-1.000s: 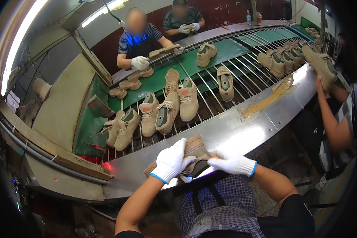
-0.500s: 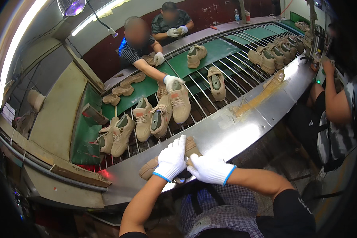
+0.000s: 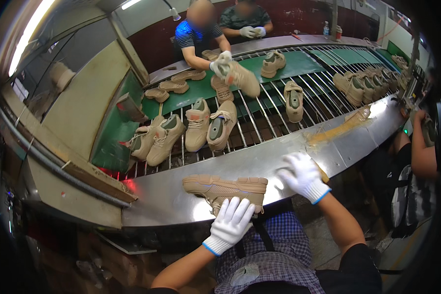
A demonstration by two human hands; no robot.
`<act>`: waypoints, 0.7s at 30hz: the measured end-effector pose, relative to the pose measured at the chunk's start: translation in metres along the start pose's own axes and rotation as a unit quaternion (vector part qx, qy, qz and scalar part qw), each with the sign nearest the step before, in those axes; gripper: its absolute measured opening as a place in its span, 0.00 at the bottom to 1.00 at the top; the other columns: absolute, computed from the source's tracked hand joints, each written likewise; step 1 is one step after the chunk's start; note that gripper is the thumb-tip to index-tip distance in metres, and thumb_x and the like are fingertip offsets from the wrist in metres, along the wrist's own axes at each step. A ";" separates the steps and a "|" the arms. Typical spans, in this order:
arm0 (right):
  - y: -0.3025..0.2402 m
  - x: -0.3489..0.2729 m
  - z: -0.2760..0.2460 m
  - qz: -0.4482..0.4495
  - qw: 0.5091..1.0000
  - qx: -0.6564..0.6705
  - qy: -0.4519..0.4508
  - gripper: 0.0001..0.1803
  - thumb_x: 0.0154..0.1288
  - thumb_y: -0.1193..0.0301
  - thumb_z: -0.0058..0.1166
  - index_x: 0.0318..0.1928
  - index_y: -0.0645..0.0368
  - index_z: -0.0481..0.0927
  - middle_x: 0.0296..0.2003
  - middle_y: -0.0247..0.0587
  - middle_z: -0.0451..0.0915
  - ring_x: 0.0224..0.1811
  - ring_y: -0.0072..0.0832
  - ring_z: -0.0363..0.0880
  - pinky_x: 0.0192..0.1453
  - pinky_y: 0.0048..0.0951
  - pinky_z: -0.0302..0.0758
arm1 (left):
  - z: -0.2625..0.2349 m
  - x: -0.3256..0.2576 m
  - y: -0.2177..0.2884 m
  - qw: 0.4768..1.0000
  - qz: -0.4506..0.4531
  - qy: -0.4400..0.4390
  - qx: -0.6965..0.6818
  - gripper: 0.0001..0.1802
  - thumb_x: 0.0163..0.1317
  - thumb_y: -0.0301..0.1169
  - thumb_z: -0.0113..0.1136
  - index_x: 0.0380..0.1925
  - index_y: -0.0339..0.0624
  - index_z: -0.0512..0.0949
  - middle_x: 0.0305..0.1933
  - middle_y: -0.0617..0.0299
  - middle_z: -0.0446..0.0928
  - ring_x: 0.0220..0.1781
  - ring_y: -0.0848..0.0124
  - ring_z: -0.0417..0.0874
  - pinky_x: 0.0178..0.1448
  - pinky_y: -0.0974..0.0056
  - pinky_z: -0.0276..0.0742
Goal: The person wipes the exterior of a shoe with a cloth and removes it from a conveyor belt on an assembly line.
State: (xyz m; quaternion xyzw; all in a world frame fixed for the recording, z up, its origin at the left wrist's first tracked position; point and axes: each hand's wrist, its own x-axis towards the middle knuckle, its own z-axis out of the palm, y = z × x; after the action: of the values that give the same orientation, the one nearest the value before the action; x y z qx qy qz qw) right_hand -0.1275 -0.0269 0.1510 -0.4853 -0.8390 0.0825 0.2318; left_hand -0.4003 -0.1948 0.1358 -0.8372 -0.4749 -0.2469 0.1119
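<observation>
Left hand (image 3: 229,221) on beige shoe (image 3: 235,186)

Right hand (image 3: 303,176): fingers blurred. Yellowish stick (image 3: 323,172): mostly hidden behind that hand, kind unclear. Beige shoe (image 3: 225,187) on tabletop (image 3: 159,200): upper partly covered by left hand (image 3: 229,221). Co-worker's shoe (image 3: 244,81): blurred. Far-right shoes (image 3: 368,86): overlapping, count unclear. Ceiling light (image 3: 131,3): cut by upper edge.
</observation>
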 end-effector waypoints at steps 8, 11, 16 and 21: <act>-0.075 0.022 0.053 0.006 0.891 0.453 0.003 0.21 0.81 0.64 0.53 0.62 0.67 0.82 0.59 0.57 0.85 0.61 0.44 0.86 0.69 0.38 0.79 | -0.036 0.044 -0.049 0.989 -0.040 0.140 0.005 0.41 0.50 0.42 0.82 0.63 0.37 0.77 0.62 0.43 0.82 0.59 0.43 0.87 0.65 0.46 0.84; -0.119 0.044 -0.001 -0.042 0.888 0.448 0.092 0.25 0.82 0.66 0.52 0.70 0.70 0.74 0.62 0.59 0.83 0.64 0.41 0.84 0.71 0.37 0.78 | -0.074 0.077 -0.061 0.967 -0.119 0.181 -0.134 0.47 0.43 0.39 0.89 0.64 0.35 0.77 0.59 0.42 0.84 0.57 0.46 0.89 0.63 0.51 0.86; -0.119 0.052 -0.014 0.010 0.881 0.467 0.073 0.27 0.84 0.64 0.48 0.74 0.66 0.70 0.60 0.54 0.83 0.64 0.37 0.82 0.70 0.36 0.76 | -0.084 0.098 -0.044 0.959 -0.147 0.182 -0.160 0.47 0.39 0.37 0.91 0.60 0.32 0.80 0.56 0.41 0.85 0.55 0.45 0.90 0.61 0.52 0.87; -0.085 0.017 -0.026 0.074 0.924 0.376 -0.002 0.25 0.85 0.60 0.49 0.69 0.64 0.72 0.56 0.59 0.85 0.59 0.45 0.86 0.65 0.40 0.80 | -0.063 0.102 -0.028 0.974 -0.056 0.157 -0.150 0.45 0.35 0.41 0.90 0.55 0.34 0.80 0.52 0.44 0.85 0.52 0.45 0.89 0.55 0.52 0.88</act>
State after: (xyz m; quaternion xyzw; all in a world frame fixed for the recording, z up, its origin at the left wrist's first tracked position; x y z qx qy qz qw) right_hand -0.1881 -0.0582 0.2099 -0.4231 -0.7087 0.4095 0.3887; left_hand -0.3998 -0.1314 0.2413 -0.7673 -0.4549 -0.4500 0.0441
